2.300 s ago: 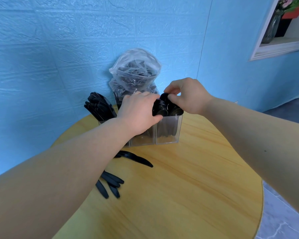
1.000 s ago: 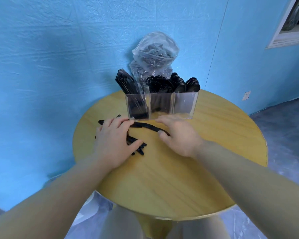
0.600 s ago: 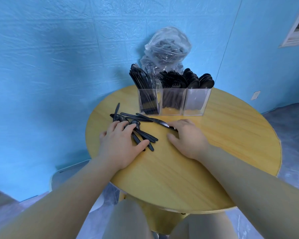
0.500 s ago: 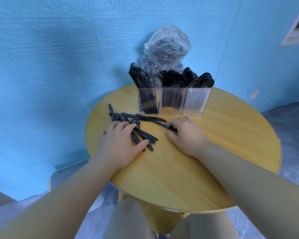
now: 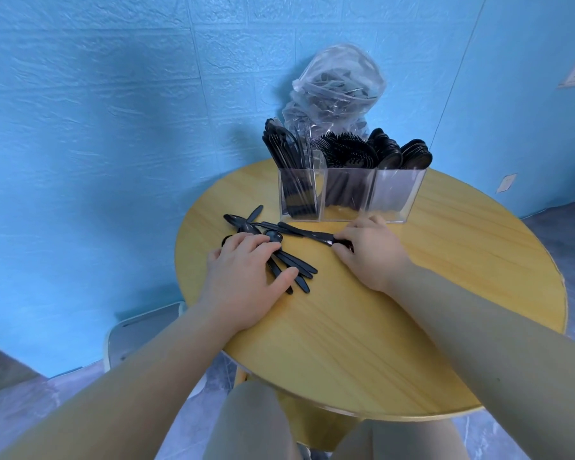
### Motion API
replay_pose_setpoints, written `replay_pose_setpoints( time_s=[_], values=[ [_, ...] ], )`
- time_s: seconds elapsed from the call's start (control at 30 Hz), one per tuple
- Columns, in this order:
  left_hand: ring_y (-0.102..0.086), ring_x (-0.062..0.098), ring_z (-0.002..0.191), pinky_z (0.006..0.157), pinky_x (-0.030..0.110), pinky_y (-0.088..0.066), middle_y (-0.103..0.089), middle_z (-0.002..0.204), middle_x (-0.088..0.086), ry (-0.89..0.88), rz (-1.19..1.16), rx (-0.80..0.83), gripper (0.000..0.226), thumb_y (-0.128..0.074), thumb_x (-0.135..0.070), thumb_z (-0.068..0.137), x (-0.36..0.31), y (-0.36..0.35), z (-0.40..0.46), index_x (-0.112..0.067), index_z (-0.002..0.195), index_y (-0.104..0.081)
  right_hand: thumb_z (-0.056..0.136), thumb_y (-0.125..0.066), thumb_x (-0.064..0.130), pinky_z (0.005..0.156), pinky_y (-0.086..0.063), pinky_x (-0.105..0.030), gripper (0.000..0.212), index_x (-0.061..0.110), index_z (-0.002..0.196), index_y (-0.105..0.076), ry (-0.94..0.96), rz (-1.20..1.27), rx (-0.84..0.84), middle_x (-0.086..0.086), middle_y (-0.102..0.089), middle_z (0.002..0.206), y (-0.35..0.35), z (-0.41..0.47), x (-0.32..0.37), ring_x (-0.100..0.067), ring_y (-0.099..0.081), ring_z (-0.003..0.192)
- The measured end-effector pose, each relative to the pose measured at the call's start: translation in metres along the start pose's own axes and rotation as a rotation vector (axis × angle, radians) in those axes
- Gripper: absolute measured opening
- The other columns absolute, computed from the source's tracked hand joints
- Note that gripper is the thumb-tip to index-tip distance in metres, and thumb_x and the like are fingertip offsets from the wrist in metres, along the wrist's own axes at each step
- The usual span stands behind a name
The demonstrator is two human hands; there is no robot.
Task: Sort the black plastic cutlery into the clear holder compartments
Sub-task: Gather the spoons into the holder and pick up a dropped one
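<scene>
A person is leaning over a round wooden desk (image 5: 445, 293), both bare hands working at loose black plastic cutlery. The left hand (image 5: 243, 277) is lying flat, fingers (image 5: 246, 242) straight and spread, pressing down on a small pile of spoons (image 5: 292, 263) whose bowls are poking out beyond the fingertips and whose handles are fanning out beside the thumb; it is probably pinning them so they do not slide. The right hand (image 5: 369, 250) is resting on the desk with its fingers curled, pinching the near end of a knife (image 5: 309, 233) that is stretching away to the left of those fingers, seemingly to lift it. Just beyond the right hand's fingertips, the clear holder (image 5: 395, 197) is standing upright with three compartments: knives on the left, forks in the middle, spoons on the right, all already well filled. Behind the holder, a clear plastic bag (image 5: 339, 81) with more cutlery is leaning against the blue wall. Sorting is looking mostly done.
</scene>
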State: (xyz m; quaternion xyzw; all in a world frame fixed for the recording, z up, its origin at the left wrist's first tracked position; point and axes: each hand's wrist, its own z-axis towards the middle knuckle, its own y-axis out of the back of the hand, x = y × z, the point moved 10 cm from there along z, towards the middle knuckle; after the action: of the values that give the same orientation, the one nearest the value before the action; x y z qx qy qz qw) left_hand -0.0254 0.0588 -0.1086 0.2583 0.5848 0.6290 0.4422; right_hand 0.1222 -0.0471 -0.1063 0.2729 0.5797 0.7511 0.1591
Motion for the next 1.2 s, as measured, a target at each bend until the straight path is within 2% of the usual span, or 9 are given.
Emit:
replay_pose_setpoints(
  time_s=[0.17, 0.3, 0.43, 0.57, 0.7, 0.87, 1.07, 1.2],
  values=[
    [-0.022, 0.009, 0.137, 0.109, 0.042, -0.020, -0.036, 0.145, -0.017, -0.047, 0.007, 0.033, 0.060, -0.028, -0.067, 0.088, -0.005, -0.004, -0.001, -0.039, 0.139, -0.039, 0.095, -0.051, 0.032, 0.078, -0.043, -0.031, 0.022, 0.017, 0.101, -0.066, -0.009, 0.042, -0.099, 0.000, -0.064, 0.100, 0.010, -0.019, -0.007, -0.020, -0.049, 0.099],
    [-0.024, 0.007, 0.134, 0.108, 0.041, -0.019, -0.041, 0.141, -0.020, -0.144, -0.018, 0.032, 0.063, -0.022, -0.073, 0.085, -0.016, -0.002, -0.005, -0.042, 0.135, -0.045, 0.092, -0.056, 0.030, 0.074, -0.046, -0.032, 0.016, 0.017, 0.095, -0.065, -0.011, 0.084, -0.156, 0.001, -0.064, 0.092, 0.018, -0.032, -0.011, -0.019, -0.051, 0.094],
    [-0.028, 0.011, 0.133, 0.107, 0.039, -0.022, -0.046, 0.138, -0.017, -0.187, -0.068, -0.041, 0.043, -0.038, -0.054, 0.095, -0.024, 0.008, 0.001, -0.037, 0.132, -0.051, 0.091, -0.057, 0.035, 0.074, -0.044, -0.029, 0.021, 0.020, 0.102, -0.067, 0.020, 0.120, -0.146, 0.003, -0.062, 0.093, 0.022, -0.042, -0.012, -0.016, -0.049, 0.094],
    [-0.030, 0.015, 0.133, 0.108, 0.041, -0.028, -0.049, 0.137, -0.016, -0.251, -0.052, -0.065, 0.037, -0.045, -0.038, 0.097, -0.050, 0.014, 0.021, -0.033, 0.132, -0.053, 0.090, -0.059, 0.037, 0.078, -0.040, -0.027, 0.024, 0.023, 0.106, -0.070, -0.006, 0.127, -0.092, 0.004, -0.056, 0.095, 0.021, -0.046, -0.022, -0.018, -0.048, 0.096],
    [-0.036, 0.016, 0.129, 0.103, 0.039, -0.036, -0.053, 0.135, -0.014, -0.354, 0.033, -0.002, 0.036, -0.049, -0.037, 0.096, -0.080, 0.006, 0.043, -0.033, 0.130, -0.056, 0.093, -0.055, 0.029, 0.081, -0.045, -0.032, 0.021, 0.019, 0.104, -0.071, -0.009, 0.124, -0.044, -0.002, -0.059, 0.099, 0.023, -0.049, -0.030, -0.022, -0.056, 0.093],
    [-0.036, 0.016, 0.130, 0.099, 0.040, -0.034, -0.051, 0.137, -0.015, -0.438, 0.170, 0.090, 0.035, -0.045, -0.042, 0.097, -0.112, -0.015, 0.052, -0.039, 0.132, -0.052, 0.097, -0.049, 0.027, 0.083, -0.044, -0.034, 0.025, 0.016, 0.105, -0.070, 0.002, 0.091, -0.048, -0.005, -0.061, 0.102, 0.028, -0.054, -0.038, -0.024, -0.057, 0.096],
    [-0.048, 0.017, 0.114, 0.096, 0.038, -0.037, -0.059, 0.124, -0.012, -0.454, 0.098, 0.042, 0.028, -0.045, -0.035, 0.099, -0.124, -0.015, 0.055, -0.038, 0.120, -0.062, 0.097, -0.050, 0.025, 0.081, -0.043, -0.033, 0.024, 0.014, 0.105, -0.070, 0.008, 0.137, -0.094, -0.006, -0.062, 0.099, 0.031, -0.058, -0.040, -0.023, -0.057, 0.095],
    [-0.050, 0.017, 0.106, 0.090, 0.036, -0.045, -0.062, 0.115, -0.007, -0.461, 0.023, 0.028, 0.026, -0.046, -0.029, 0.099, -0.123, -0.010, 0.055, -0.030, 0.116, -0.066, 0.092, -0.057, 0.021, 0.079, -0.045, -0.033, 0.018, 0.015, 0.104, -0.069, 0.035, 0.225, -0.124, -0.003, -0.061, 0.096, 0.039, -0.062, -0.042, -0.020, -0.057, 0.087]
  ],
)
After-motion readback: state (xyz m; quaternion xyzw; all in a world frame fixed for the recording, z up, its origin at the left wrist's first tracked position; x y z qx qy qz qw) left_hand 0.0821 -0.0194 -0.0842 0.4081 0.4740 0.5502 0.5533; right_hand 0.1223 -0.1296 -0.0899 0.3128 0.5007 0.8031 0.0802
